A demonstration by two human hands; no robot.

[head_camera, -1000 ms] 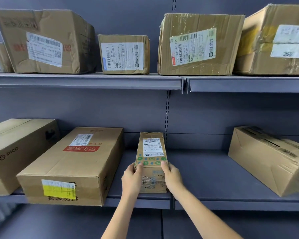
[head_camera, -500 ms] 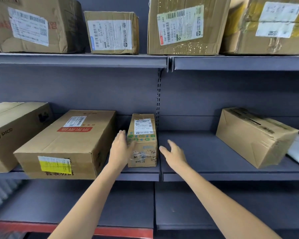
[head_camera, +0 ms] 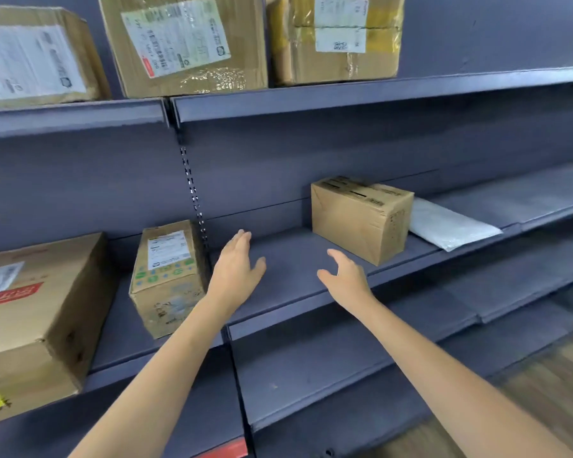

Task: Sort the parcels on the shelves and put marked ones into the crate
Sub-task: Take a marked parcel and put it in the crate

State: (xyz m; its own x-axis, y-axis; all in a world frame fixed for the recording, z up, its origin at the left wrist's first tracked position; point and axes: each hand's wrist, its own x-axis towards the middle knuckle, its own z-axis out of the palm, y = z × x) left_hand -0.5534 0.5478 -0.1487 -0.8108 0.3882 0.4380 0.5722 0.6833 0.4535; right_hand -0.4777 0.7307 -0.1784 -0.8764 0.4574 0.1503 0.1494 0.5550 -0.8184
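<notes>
while both hands [head_camera: 235, 266] hover empty, the plain parcel [head_camera: 358, 219] sits beyond.

Small parcel [head_camera: 169, 276] left of plain box [head_camera: 361, 216] (same shelf [head_camera: 288, 292]).

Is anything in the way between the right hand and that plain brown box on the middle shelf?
Nothing visible. The right hand, open, hovers over bare shelf, and the brown box sits just beyond it with only open shelf between them.

Dark grey metal shelving [head_camera: 311, 292] with matching back panel [head_camera: 311, 160], slotted upright [head_camera: 192, 180] between bays; wood-look floor [head_camera: 543, 385] lower right, blurred, possibly laminate.
</notes>
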